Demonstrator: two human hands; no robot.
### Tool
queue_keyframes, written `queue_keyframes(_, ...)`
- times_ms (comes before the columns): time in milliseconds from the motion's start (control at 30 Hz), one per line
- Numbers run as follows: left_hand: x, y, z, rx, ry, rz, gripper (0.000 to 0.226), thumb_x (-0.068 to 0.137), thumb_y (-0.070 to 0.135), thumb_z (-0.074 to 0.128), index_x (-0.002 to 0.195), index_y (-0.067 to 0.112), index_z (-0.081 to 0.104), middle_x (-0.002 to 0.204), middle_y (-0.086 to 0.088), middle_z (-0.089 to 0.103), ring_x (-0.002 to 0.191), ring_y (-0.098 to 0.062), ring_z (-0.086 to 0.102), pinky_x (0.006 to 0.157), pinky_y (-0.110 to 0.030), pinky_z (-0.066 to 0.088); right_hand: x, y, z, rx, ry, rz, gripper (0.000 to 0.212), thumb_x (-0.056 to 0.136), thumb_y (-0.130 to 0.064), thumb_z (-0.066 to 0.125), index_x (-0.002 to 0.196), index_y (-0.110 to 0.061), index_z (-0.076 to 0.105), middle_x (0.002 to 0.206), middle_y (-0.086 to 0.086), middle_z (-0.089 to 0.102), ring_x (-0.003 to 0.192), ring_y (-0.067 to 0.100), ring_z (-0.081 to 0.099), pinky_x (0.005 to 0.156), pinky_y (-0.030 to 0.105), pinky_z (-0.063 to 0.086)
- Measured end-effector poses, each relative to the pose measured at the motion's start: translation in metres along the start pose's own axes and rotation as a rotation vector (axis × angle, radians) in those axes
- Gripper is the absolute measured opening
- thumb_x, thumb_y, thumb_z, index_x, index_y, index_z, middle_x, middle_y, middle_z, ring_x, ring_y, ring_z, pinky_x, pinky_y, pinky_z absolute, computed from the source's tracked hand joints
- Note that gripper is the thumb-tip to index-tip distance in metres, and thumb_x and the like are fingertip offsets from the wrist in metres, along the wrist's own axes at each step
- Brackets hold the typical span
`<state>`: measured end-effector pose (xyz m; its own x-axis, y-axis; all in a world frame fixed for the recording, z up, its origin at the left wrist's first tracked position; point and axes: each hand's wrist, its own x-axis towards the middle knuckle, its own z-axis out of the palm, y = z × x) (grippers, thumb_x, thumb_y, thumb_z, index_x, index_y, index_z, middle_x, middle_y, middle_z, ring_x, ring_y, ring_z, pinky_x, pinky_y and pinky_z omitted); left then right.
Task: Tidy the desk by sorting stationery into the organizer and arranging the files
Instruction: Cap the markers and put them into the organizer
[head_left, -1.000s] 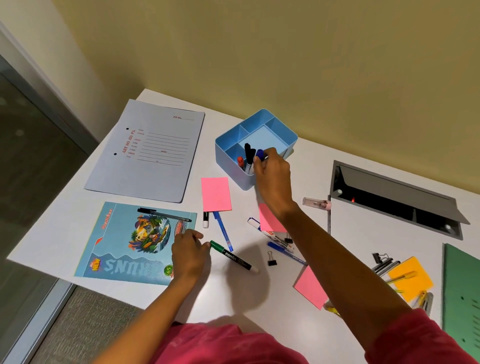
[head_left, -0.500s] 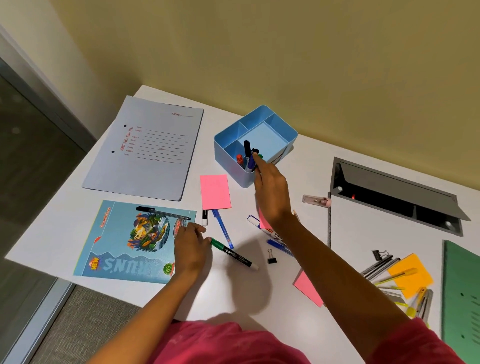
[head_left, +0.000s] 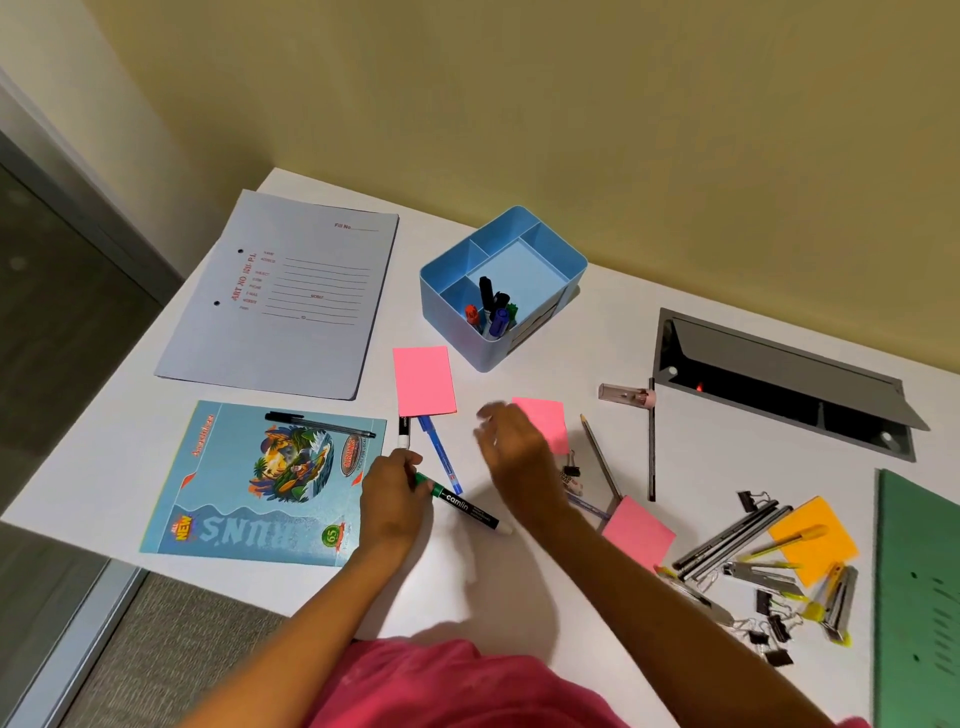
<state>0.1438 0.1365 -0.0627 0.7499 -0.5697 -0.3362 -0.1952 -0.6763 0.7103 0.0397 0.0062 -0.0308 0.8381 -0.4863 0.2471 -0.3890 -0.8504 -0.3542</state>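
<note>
A grey file (head_left: 280, 296) and a blue booklet (head_left: 260, 483) lie at the frame's left on the white worktop (head_left: 519, 582). Lower centre, the left hand (head_left: 392, 493) pinches the cap end of a green marker (head_left: 462, 506), whose long axis slants down to the right. Just right of it, the right hand (head_left: 511, 452) hovers blurred, its grip spread and holding nothing. The blue organizer (head_left: 501, 288), already holding several markers, stands up-frame and slightly right; the left hand, marker in its grip, seems placed to carry it there.
</note>
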Motion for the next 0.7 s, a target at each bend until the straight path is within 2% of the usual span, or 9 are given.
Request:
queue_keyframes(100, -0.001, 0.003, 0.0, -0.012, 0.006, 0.026, 0.026, 0.079, 0.001, 0.068, 0.105, 0.007, 0.064, 0.097, -0.011, 0.06, 0.086, -0.023, 0.059, 0.079, -0.031, 0.047, -0.024, -0.019, 0.007, 0.217, -0.324, 0.256, 0.03, 0.088, -0.024, 0.064, 0.113, -0.007, 0.059, 0.11, 0.01, 0.059, 0.1, 0.022, 0.056, 0.085, 0.03, 0.05)
queue_keyframes(167, -0.002, 0.004, -0.001, -0.027, 0.016, 0.045, 0.023, 0.079, -0.006, 0.064, 0.099, 0.006, 0.065, 0.092, -0.009, 0.062, 0.086, -0.023, 0.059, 0.08, -0.033, 0.049, -0.036, -0.028, 0.018, 0.154, -0.433, 0.291, 0.042, 0.087, -0.033, 0.064, 0.119, -0.009, 0.055, 0.112, 0.009, 0.058, 0.102, 0.022, 0.055, 0.085, 0.028, 0.049)
queue_keyframes(233, -0.003, 0.004, -0.001, -0.037, 0.03, 0.058, 0.023, 0.078, -0.01, 0.06, 0.095, 0.005, 0.066, 0.089, -0.007, 0.064, 0.085, -0.022, 0.06, 0.079, -0.03, 0.049, -0.042, -0.029, 0.023, 0.121, -0.43, 0.28, 0.04, 0.088, -0.029, 0.064, 0.122, -0.012, 0.052, 0.113, 0.007, 0.056, 0.103, 0.022, 0.055, 0.082, 0.028, 0.05)
queue_keyframes(400, -0.005, 0.003, -0.002, -0.076, 0.055, 0.064, 0.021, 0.082, -0.009, 0.058, 0.093, 0.007, 0.066, 0.087, -0.005, 0.066, 0.078, -0.017, 0.062, 0.066, -0.012, 0.041, -0.039, -0.025, 0.021, 0.123, -0.348, 0.279, 0.031, 0.089, -0.01, 0.06, 0.119, -0.006, 0.054, 0.109, 0.011, 0.062, 0.099, 0.025, 0.058, 0.081, 0.03, 0.051)
queue_keyframes(467, -0.005, 0.002, -0.003, -0.07, 0.07, 0.077, 0.022, 0.083, -0.007, 0.056, 0.097, 0.007, 0.065, 0.089, -0.006, 0.066, 0.082, -0.02, 0.063, 0.07, -0.017, 0.042, -0.032, -0.022, 0.017, 0.135, -0.231, 0.233, 0.036, 0.086, -0.005, 0.061, 0.121, 0.0, 0.054, 0.108, 0.017, 0.064, 0.097, 0.03, 0.063, 0.081, 0.035, 0.055)
queue_keyframes(500, -0.005, 0.002, -0.004, -0.056, 0.078, 0.091, 0.023, 0.083, -0.006, 0.055, 0.099, 0.007, 0.065, 0.091, -0.006, 0.066, 0.085, -0.022, 0.062, 0.074, -0.021, 0.042, -0.028, -0.02, 0.011, 0.185, -0.189, 0.253, 0.042, 0.086, -0.006, 0.06, 0.127, 0.0, 0.049, 0.115, 0.017, 0.061, 0.102, 0.03, 0.062, 0.085, 0.035, 0.054)
queue_keyframes(600, -0.004, 0.001, -0.004, 0.016, 0.087, 0.147, 0.026, 0.084, -0.003, 0.055, 0.107, 0.006, 0.063, 0.1, -0.008, 0.065, 0.092, -0.024, 0.059, 0.079, -0.027, 0.042, -0.006, -0.018, -0.014, 0.339, -0.143, 0.353, 0.058, 0.093, -0.015, 0.049, 0.146, -0.017, 0.024, 0.137, 0.009, 0.048, 0.119, 0.023, 0.05, 0.098, 0.032, 0.043)
queue_keyframes(700, -0.002, -0.001, -0.004, 0.069, 0.103, 0.173, 0.026, 0.084, -0.002, 0.054, 0.108, 0.006, 0.061, 0.1, -0.012, 0.063, 0.094, -0.027, 0.057, 0.078, -0.034, 0.045, 0.023, -0.019, -0.034, 0.38, 0.055, 0.341, 0.064, 0.093, -0.015, 0.051, 0.144, -0.03, 0.017, 0.135, 0.009, 0.051, 0.104, 0.025, 0.062, 0.085, 0.036, 0.056)
